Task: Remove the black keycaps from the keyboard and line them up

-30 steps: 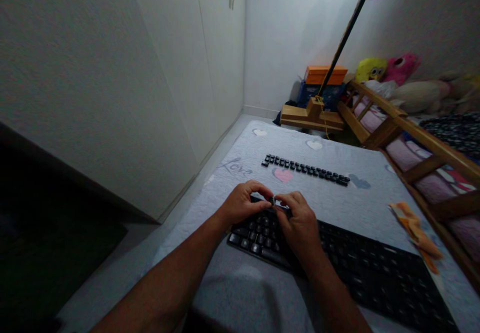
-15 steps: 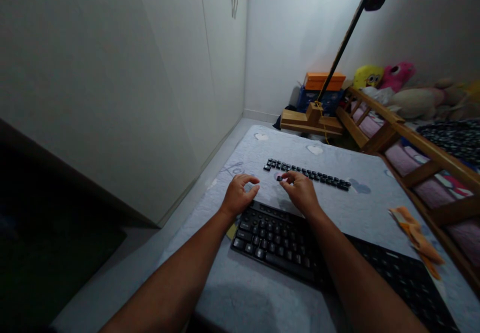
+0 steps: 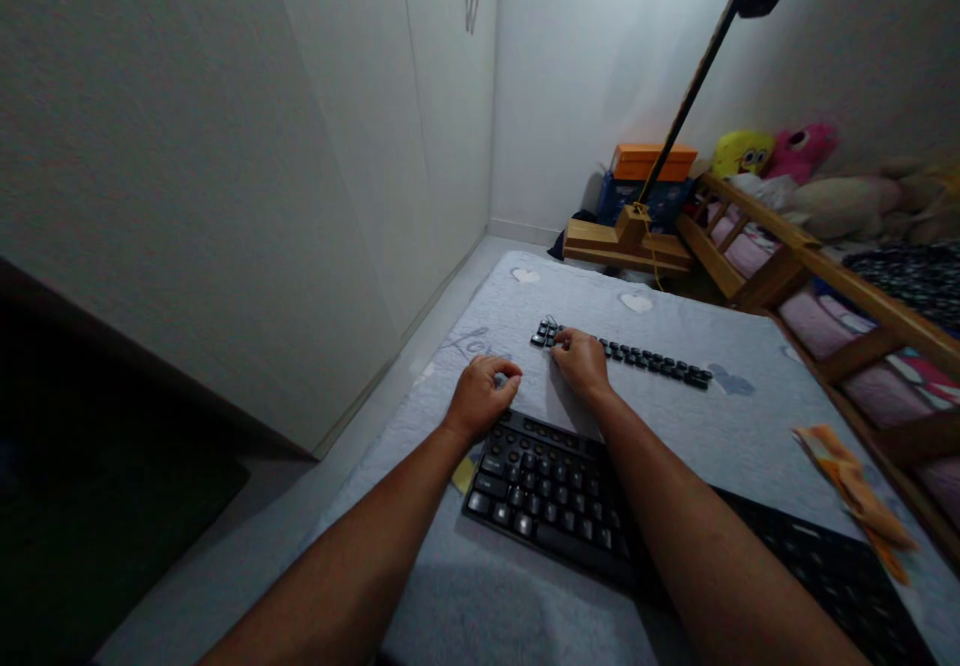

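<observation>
My right hand (image 3: 581, 361) reaches to the left part of the row of loose black keycaps (image 3: 649, 358). Its thumb and fingertips are pinched on a small black keycap, mostly hidden among the others. The black keyboard (image 3: 555, 536) lies nearer to me under my right forearm, its upper rows without caps at the left. My left hand (image 3: 484, 396) rests by the keyboard's far left corner. Its fingers curl into a loop, thumb and index tips about meeting, with no object visible in them.
A patterned light-blue sheet (image 3: 480, 596) covers the surface. An orange cloth-like item (image 3: 855, 486) lies at the right, beside a wooden bed rail (image 3: 847, 291). Pale cabinet doors (image 3: 337, 176) stand at the left. A wooden stand (image 3: 630, 231) with a pole is at the back.
My right hand has moved forward and left with the keycap, from just in front of the row to its left part. The left hand's fingertips have drawn closer together.
</observation>
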Available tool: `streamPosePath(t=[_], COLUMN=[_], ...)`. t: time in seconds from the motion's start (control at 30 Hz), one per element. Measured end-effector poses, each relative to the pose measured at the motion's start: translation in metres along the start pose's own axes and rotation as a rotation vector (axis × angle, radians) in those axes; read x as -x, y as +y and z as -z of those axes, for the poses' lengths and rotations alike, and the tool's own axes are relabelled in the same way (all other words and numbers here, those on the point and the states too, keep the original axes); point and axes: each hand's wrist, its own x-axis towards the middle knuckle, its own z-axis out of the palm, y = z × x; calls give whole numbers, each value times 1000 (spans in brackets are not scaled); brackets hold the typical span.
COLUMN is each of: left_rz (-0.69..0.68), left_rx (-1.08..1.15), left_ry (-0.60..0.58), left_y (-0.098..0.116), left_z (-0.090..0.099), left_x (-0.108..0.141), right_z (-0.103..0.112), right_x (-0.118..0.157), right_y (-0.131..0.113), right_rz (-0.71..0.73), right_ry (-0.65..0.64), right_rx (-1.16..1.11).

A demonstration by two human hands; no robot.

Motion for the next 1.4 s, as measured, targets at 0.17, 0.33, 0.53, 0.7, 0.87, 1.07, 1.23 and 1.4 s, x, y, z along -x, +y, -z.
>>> streamPosePath(t=[0.17, 0.33, 0.53, 0.7, 0.87, 1.07, 1.23, 1.4], left_rz=[4, -5, 3, 3, 10, 5, 4, -4], left_rx=[4, 0, 1, 6, 10, 2, 10, 4], left_ry=[-15, -26, -34, -40, -38, -43, -42, -45], left_y=[1, 1, 3, 5, 5, 2, 4, 3], left_z=[1, 1, 2, 3, 3, 2, 2, 2], left_x=[-1, 0, 0, -1, 0, -1, 0, 0], right_z=[-4, -6, -9, -8, -7, -7, 0, 27], right_x=[-2, -4, -4, -4, -3, -2, 1, 10], right_y=[-1, 0, 1, 0, 0, 2, 0, -8], right_rz=[-22, -36, -48, -30, -26, -35, -37, 24], right_ry=[0, -2, 9, 15, 19, 24, 42, 84], right_rx=[35, 63, 90, 88, 74, 32, -53, -241])
